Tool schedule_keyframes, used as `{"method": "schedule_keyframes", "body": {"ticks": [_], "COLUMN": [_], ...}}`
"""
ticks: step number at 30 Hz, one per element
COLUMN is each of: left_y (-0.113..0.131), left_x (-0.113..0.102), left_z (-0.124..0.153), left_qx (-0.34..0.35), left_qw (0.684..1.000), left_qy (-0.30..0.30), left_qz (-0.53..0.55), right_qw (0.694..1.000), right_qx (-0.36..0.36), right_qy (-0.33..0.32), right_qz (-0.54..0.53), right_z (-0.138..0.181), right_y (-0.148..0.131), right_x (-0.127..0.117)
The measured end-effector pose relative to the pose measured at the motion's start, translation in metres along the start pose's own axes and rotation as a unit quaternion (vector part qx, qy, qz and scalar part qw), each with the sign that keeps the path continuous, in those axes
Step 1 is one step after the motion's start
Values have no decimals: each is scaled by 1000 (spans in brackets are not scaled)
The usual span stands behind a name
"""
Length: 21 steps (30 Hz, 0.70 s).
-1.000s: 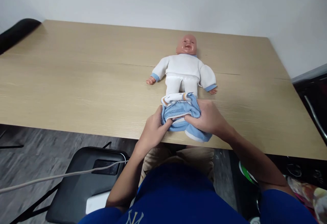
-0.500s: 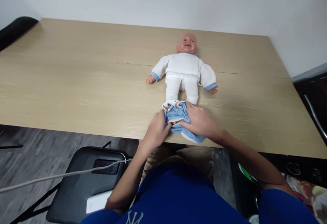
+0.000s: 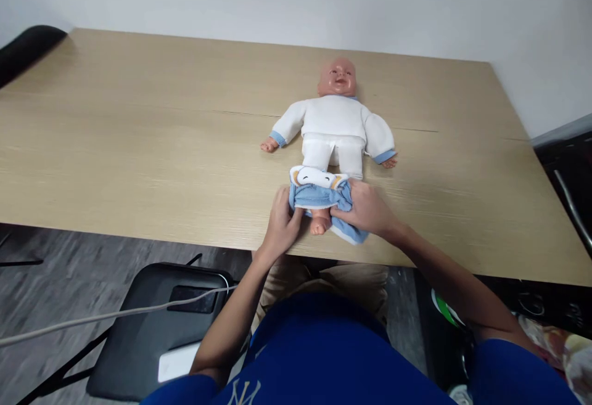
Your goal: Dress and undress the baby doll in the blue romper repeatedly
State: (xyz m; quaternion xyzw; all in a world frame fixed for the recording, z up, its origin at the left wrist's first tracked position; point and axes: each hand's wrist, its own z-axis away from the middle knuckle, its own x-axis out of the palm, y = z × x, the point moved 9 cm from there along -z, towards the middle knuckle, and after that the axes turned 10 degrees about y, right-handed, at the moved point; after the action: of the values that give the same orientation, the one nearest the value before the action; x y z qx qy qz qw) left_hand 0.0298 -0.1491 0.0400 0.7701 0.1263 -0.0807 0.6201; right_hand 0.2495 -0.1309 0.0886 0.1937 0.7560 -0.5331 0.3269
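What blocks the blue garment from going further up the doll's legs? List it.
Nothing visible does. Both hands, left and right, grip the bunched blue garment at the doll's lower legs; one bare foot pokes out below. Above it lie only the white-clad legs on the table.

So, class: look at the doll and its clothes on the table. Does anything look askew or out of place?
Yes. The blue garment is bunched low around the doll's legs, gripped by the left hand and right hand. One bare foot pokes out below it.
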Motion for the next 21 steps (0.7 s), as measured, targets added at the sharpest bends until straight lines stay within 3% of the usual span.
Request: {"method": "schedule_keyframes", "body": {"ticks": [4,7,10,13,16,19,21], "left_y": [4,10,18,25,33,54,73], "left_x": [2,-4,-13,-17,-20,-13,4], "left_z": [-27,-39,-42,-40,-45,-60,-75], "left_qx": [-13,-19,5,16,27,77,123], "left_qw": [996,993,989,982,985,987,977], "left_qy": [-67,-106,-148,-189,-170,-138,-162], "left_qz": [63,51,18,21,10,-26,-67], "right_qw": [997,992,978,940,904,877,866], "right_qx": [-50,-44,14,108,186,215,216], "right_qy": [-30,-16,-12,-11,8,22,27], "right_qz": [-55,-114,-210,-324,-385,-428,-450], "right_z": [-24,-33,-28,-16,-6,-4,-4], "right_y": [1,11,36,64,86,94,96], "right_x": [-12,-29,-36,-31,-25,-22,-20]}}
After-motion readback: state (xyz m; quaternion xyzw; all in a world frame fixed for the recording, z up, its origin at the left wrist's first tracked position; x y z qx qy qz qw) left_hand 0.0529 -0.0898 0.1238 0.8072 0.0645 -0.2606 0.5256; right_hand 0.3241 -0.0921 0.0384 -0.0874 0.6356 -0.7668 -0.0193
